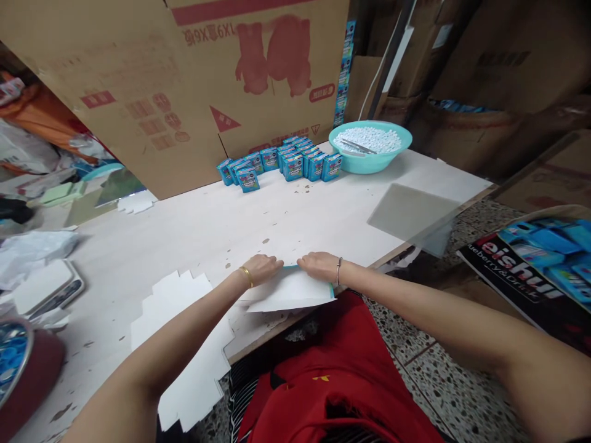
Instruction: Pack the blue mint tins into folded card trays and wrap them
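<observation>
My left hand (262,269) and my right hand (319,266) rest side by side on a flat white card blank (290,290) with a teal edge, at the near edge of the white table (194,227). Both hands have their fingers curled down, pressing or pinching the card's far edge. The fingertips nearly meet in the middle. A gold bangle circles my left wrist and a thin bracelet my right. More flat white die-cut blanks (184,344) lie in a stack to the left, hanging over the table edge.
Several small blue boxes (286,163) stand in rows at the back against a big cardboard carton (175,80). A teal bowl (370,145) of small white pieces sits back right. A grey sheet (410,212) overhangs the right edge. A red bowl (23,369) sits at left.
</observation>
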### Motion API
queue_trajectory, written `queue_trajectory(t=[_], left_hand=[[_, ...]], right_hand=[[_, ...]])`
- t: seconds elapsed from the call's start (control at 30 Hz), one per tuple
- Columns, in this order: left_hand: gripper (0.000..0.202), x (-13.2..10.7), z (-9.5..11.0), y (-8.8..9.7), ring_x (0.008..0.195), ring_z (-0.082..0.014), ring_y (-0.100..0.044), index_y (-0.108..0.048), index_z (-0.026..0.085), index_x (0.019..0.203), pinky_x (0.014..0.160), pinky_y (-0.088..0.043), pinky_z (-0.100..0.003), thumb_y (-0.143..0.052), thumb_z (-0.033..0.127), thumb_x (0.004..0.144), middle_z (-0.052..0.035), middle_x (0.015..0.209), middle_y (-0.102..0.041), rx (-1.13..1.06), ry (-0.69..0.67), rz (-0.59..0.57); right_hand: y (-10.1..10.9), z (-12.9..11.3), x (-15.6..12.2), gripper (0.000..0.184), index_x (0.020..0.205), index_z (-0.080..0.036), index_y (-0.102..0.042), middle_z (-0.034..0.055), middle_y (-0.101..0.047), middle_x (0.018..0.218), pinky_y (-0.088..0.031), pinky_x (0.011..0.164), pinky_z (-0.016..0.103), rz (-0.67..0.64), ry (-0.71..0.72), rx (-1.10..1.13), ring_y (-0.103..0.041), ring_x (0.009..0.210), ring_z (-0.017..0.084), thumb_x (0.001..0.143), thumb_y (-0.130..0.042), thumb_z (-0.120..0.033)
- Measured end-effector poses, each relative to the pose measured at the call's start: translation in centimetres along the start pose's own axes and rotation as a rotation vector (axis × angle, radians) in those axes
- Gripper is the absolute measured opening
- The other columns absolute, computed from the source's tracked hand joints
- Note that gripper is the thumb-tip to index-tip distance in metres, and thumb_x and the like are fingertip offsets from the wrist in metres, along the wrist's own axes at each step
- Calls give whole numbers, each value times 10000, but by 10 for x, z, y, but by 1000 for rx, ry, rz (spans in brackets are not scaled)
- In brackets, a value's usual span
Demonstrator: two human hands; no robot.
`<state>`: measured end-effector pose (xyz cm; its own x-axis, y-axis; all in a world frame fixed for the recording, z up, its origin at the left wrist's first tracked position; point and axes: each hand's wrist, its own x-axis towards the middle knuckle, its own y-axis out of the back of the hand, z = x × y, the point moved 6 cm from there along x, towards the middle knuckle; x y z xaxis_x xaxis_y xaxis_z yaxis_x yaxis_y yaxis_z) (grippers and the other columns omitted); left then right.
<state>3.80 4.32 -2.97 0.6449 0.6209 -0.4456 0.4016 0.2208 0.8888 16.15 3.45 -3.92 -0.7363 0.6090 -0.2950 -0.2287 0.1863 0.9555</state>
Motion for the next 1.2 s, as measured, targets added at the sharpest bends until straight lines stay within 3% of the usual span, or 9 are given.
queue_trajectory(t=[0.23, 0.53, 0.7, 0.83, 0.93, 1.0, 1.07, 1.13, 1.2], left_hand=[[216, -3, 5, -4, 701, -202, -608, -515, 168, 1034, 592, -425, -300, -431, 166, 835, -93, 869, -639, -35, -38, -33], [309, -8, 6, -21, 808, -235, -597, -477, 173, 1081, 636, -471, -344, -312, 62, 844, -119, 964, -589, -67, 121, 31], [300, -11, 0, -15, 850, -223, -579, -481, 173, 1089, 666, -478, -336, -309, 74, 864, -116, 984, -576, -99, 197, 65], [298, -35, -6, 9, 1006, -236, -530, -480, 163, 1159, 819, -456, -364, -353, 294, 922, -132, 1139, -539, -162, 188, 175], [565, -63, 14, 30, 1081, -233, -498, -411, 174, 1278, 916, -408, -358, -466, 531, 844, -127, 1227, -516, -359, 62, 337], [479, -74, 36, 29, 977, -204, -553, -493, 206, 1207, 843, -427, -317, -464, 522, 848, -85, 1111, -595, -443, -29, 300], [300, -74, 49, 22, 811, -170, -585, -597, 215, 1009, 726, -426, -278, -388, 405, 907, -43, 913, -647, -465, -4, 219], [290, -66, 46, 15, 709, -150, -575, -610, 208, 866, 655, -402, -259, -348, 318, 922, -21, 782, -642, -510, 90, 194], [211, -54, 33, 11, 693, -141, -563, -590, 209, 874, 639, -393, -247, -411, 319, 898, -2, 754, -633, -618, 163, 207]], right_hand=[[2, 0, -1, 282, 1075, -125, -504, 123, -629, 916, -401, 590, 291, -6, 31, -68, -608, 822, 236, 893, -294, -73], [6, 3, 2, 255, 1095, -140, -512, 119, -602, 1003, -390, 628, 285, 0, 72, -74, -560, 906, 222, 909, -344, -97], [13, 10, 7, 249, 1093, -166, -523, 117, -574, 1058, -378, 593, 282, 22, 26, -87, -568, 878, 218, 918, -349, -135], [11, 13, 10, 271, 1103, -180, -524, 112, -587, 1029, -378, 594, 267, 0, -13, -65, -578, 865, 200, 893, -370, -104], [8, 14, 12, 284, 1102, -181, -527, 106, -598, 1023, -380, 601, 265, 24, 6, -53, -582, 874, 197, 878, -381, -86], [8, 17, 13, 287, 1090, -184, -539, 99, -606, 1021, -385, 613, 266, 48, 8, -32, -586, 882, 197, 882, -371, -83], [10, 23, 14, 267, 1082, -191, -556, 92, -615, 1016, -397, 639, 273, 44, -3, 24, -588, 893, 200, 902, -373, -121], [19, 29, 11, 251, 1136, -205, -542, 86, -615, 1044, -417, 688, 285, 63, -32, 133, -583, 921, 205, 917, -420, -219], [38, 32, 2, 340, 1228, -196, -484, 98, -592, 1114, -429, 772, 307, 215, -78, 247, -557, 989, 214, 914, -463, -326]])
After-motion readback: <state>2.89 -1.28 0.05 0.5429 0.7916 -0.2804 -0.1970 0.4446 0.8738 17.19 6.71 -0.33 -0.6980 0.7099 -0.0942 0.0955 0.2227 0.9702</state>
